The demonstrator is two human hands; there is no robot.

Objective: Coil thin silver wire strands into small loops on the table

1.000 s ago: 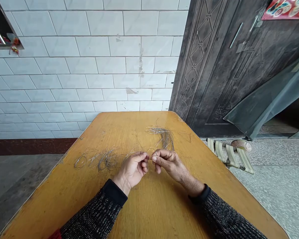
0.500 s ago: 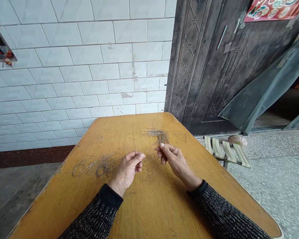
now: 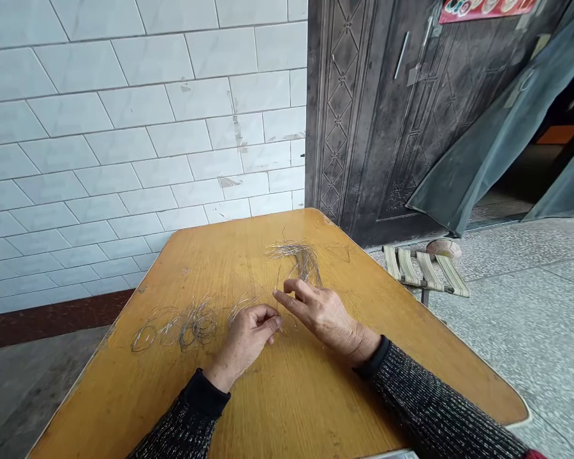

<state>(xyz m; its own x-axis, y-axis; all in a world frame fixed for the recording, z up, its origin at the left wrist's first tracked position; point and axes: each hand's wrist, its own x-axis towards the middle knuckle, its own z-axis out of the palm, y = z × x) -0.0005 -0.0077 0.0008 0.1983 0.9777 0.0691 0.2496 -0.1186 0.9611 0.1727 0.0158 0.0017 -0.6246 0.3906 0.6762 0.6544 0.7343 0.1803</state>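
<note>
My left hand (image 3: pixel 246 338) is closed, pinching a thin wire (image 3: pixel 278 280) between thumb and forefinger. The wire stands up from that pinch, with a faint curved part by the fingers. My right hand (image 3: pixel 323 319) reaches in from the right, its fingertips closed on the same wire a little higher. Beyond it lies a bundle of thin dark wires (image 3: pixel 303 260), bent over at one end. Left of my left hand are loosely coiled wires (image 3: pixel 198 324), with another loop of wire (image 3: pixel 146 338) at their far left. Several wire strands (image 3: pixel 242 305) show just behind my left hand.
The wooden table (image 3: pixel 287 408) has a worn light edge. A bent wire piece (image 3: pixel 340 252) lies near its right side. White wall tiles (image 3: pixel 172 140) and a dark carved door (image 3: pixel 363 127) stand behind. A strapped stool (image 3: pixel 423 271) is on the right.
My right hand has moved left, close to my left hand, and its fingers now meet the upright wire. Wire strands now show behind my left hand. The view has turned slightly right.
</note>
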